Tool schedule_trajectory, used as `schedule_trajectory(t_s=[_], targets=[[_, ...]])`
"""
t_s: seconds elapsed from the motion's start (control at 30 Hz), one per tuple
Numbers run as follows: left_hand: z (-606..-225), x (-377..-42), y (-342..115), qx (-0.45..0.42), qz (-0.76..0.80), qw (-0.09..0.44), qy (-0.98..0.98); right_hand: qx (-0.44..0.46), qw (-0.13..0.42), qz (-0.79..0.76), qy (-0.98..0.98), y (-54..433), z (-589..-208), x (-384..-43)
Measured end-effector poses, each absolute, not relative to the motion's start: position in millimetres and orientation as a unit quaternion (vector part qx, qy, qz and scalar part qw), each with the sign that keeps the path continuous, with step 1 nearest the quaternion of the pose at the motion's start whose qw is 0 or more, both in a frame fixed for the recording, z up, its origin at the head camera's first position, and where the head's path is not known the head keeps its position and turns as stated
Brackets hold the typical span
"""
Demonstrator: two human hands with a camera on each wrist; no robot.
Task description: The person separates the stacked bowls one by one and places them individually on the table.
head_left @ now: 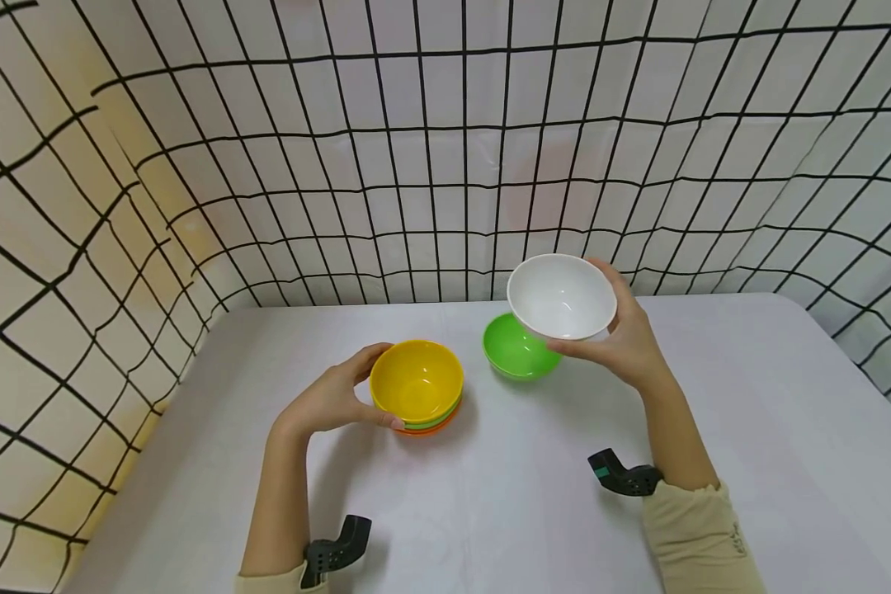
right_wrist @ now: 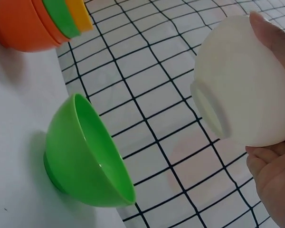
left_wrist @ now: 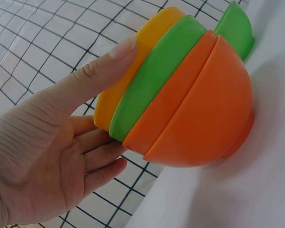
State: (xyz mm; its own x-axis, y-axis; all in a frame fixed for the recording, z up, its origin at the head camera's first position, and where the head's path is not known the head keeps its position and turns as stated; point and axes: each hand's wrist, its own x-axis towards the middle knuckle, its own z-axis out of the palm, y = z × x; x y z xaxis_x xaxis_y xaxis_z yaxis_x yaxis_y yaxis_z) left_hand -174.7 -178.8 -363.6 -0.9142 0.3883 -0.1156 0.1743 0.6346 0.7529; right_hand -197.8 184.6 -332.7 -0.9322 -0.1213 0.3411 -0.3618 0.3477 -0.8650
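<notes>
My left hand point(head_left: 334, 400) pinches the yellow bowl point(head_left: 416, 384) at the top of a nested stack, thumb along the near side and fingers round the far side. Under it in the left wrist view come a green bowl point(left_wrist: 156, 78), then an orange rim point(left_wrist: 173, 97) and the lowest orange bowl point(left_wrist: 211, 109), whose foot is on the table. My right hand point(head_left: 624, 334) grips a white bowl point(head_left: 562, 299) by its side, held up above the table and tilted. Below it, a single bright green bowl point(right_wrist: 85, 159) stands upright on the table, partly covered by the white bowl in the head view.
The table point(head_left: 549, 511) has a white cover. Behind it rises a white wall with a black grid point(head_left: 445, 157), and a similar grid point(head_left: 52, 289) stands on the left. Black wrist cameras point(head_left: 337, 544) sit at both sleeves.
</notes>
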Motion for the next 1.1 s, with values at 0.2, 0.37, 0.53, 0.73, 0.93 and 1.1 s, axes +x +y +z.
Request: schedule_trajectory(t_s=[0.2,0.37,0.53,0.73,0.93,1.1], targets=[[-365,-175,-179,0.154,0.400,0.133,0.894,0.124,0.114,0.535,-0.828,201,-331,-198],[-365,-174,-179,0.154,0.401,0.134,0.893,0.085,0.129,0.535,-0.831,219,-328,-195],[-365,-175,-180,0.155,0.397,0.131,0.895,0.072,0.144,0.542,-0.825,228,-325,-193],[-365,-175,-181,0.158,0.399,0.132,0.894,0.056,0.152,0.518,-0.840,233,-326,-195],[-366,-175,-180,0.165,0.402,0.132,0.891,0.037,0.153,0.506,-0.848,240,-331,-196],[-365,-175,-180,0.165,0.398,0.131,0.893,0.027,0.146,0.503,-0.852,245,-337,-199]])
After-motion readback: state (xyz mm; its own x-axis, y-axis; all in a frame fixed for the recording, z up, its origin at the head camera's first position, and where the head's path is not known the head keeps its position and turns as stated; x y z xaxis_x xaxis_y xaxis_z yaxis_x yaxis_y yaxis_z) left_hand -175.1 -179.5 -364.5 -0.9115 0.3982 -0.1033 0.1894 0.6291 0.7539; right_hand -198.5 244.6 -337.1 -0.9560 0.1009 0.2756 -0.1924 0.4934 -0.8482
